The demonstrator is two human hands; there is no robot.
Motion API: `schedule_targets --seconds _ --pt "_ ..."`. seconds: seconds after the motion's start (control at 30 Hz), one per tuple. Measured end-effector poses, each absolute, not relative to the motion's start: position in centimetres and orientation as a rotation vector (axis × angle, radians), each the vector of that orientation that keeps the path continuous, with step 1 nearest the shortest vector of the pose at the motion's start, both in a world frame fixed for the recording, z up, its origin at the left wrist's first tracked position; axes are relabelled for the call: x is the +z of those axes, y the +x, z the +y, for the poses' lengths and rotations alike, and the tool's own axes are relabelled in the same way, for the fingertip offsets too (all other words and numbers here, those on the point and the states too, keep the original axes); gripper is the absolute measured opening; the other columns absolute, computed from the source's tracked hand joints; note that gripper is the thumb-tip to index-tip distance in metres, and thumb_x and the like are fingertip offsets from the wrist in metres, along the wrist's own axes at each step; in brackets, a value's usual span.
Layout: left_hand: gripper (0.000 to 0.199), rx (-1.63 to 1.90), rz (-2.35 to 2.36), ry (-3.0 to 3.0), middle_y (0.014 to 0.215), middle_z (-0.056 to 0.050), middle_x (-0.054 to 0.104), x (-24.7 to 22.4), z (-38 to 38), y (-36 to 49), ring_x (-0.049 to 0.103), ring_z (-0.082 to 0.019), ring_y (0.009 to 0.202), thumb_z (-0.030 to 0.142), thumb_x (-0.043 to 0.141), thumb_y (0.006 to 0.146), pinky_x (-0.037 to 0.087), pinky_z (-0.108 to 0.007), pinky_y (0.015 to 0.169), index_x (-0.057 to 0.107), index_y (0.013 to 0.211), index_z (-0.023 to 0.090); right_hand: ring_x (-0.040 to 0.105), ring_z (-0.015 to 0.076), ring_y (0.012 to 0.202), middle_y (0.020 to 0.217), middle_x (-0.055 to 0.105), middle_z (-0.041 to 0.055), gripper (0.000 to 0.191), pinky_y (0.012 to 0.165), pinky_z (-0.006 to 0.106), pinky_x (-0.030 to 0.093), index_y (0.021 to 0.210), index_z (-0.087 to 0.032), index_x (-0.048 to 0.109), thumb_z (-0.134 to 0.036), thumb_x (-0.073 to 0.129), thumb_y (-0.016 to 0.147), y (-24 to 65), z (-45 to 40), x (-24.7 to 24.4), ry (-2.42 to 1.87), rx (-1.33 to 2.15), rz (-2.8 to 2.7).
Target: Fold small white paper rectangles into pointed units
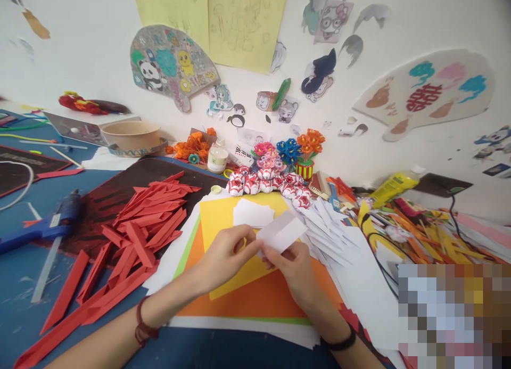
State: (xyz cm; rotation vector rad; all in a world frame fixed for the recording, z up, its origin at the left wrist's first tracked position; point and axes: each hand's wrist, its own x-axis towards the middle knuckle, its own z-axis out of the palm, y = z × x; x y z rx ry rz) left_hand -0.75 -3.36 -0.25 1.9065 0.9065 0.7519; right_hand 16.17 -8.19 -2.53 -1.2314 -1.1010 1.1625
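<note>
Between my two hands is a small white slip of paper (pixel 282 231), creased along its length. My left hand (pixel 235 249) pinches its left corner between thumb and fingers. From below, my right hand (pixel 290 265) grips its lower edge. Just behind it, a stack of white paper slips (pixel 252 213) lies on a yellow sheet (pixel 217 220). Under that sheet are orange sheets (pixel 255 300) and white ones. Folded white strips (pixel 325 233) are heaped to the right. On the left is a pile of folded red paper strips (pixel 147 220).
A blue hot glue gun (pixel 51 222) with a glue stick lies at the far left. Red-and-white folded paper pieces (pixel 267 182), paper flowers (pixel 288 150), a jar (pixel 217 157) and a bowl (pixel 130 134) line the wall. Paper scraps and a yellow bottle (pixel 397 185) clutter the right.
</note>
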Motion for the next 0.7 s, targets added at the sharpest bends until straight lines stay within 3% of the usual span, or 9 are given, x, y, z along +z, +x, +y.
schedule_targets --seconds 0.2,0.4,0.7 --pt "0.031 0.742 0.793 1.960 0.065 0.004 0.049 -0.05 -3.58 -0.80 0.039 -0.009 0.059 0.032 0.043 0.097 0.030 -0.021 0.055 0.052 0.072 0.016 0.056 0.0159 0.055 0.059 0.063 0.0023 0.024 0.051 0.026 0.046 0.068 -0.016 0.071 -0.039 0.074 0.072 15.97 -8.29 -2.48 -1.257 1.151 -1.104" --pt "0.036 0.632 0.820 1.992 0.058 0.005 0.045 -0.31 -3.49 -0.80 0.038 -0.009 0.054 0.040 0.048 0.095 0.028 -0.021 0.051 0.054 0.069 0.015 0.054 0.0140 0.051 0.056 0.062 0.0016 0.023 0.049 0.024 0.044 0.064 -0.016 0.069 -0.037 0.075 0.071 16.19 -8.12 -2.44 -1.236 1.096 -1.079" --pt "0.037 0.618 0.776 1.895 0.063 0.001 0.057 -0.50 -3.18 -0.95 0.048 -0.010 0.059 0.037 0.050 0.094 0.034 -0.022 0.057 0.058 0.067 0.014 0.057 0.0148 0.049 0.056 0.064 0.0020 0.021 0.049 0.026 0.047 0.066 -0.016 0.070 -0.036 0.074 0.073 16.31 -8.21 -2.19 -1.216 1.162 -1.112"
